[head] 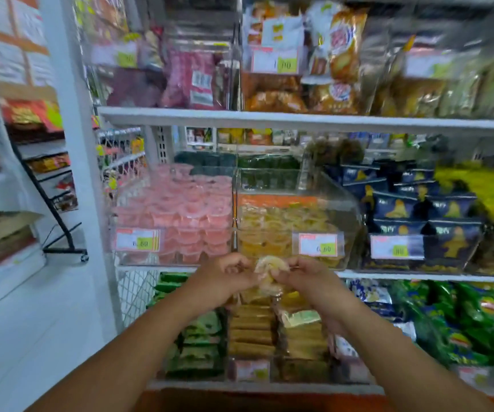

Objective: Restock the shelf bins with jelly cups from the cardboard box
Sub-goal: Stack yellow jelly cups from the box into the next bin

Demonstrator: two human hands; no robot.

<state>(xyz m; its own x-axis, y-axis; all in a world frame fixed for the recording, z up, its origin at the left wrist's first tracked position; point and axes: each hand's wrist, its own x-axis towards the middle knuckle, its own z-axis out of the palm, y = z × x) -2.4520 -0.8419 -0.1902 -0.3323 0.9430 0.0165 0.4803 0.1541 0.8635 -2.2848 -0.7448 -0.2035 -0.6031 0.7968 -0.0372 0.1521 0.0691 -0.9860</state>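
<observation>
Both hands meet in front of the middle shelf's edge, holding a small bunch of yellow jelly cups (267,275) between them. My left hand (230,273) grips the bunch from the left and my right hand (298,276) from the right. Just above and behind them stands a clear bin (340,200) partly filled with yellow jelly cups (281,227). To its left a second clear bin (122,257) is heaped with pink jelly cups (186,209). The top edge of the cardboard box (269,401) shows at the bottom of the view. The picture is motion-blurred.
Dark blue snack bags (418,215) fill the bin to the right. Green, brown and gold packets (251,331) lie on the lower shelf. Bagged snacks crowd the top shelf (269,118). A white upright post (70,114) stands at left, with a black wire rack (58,215) beyond it.
</observation>
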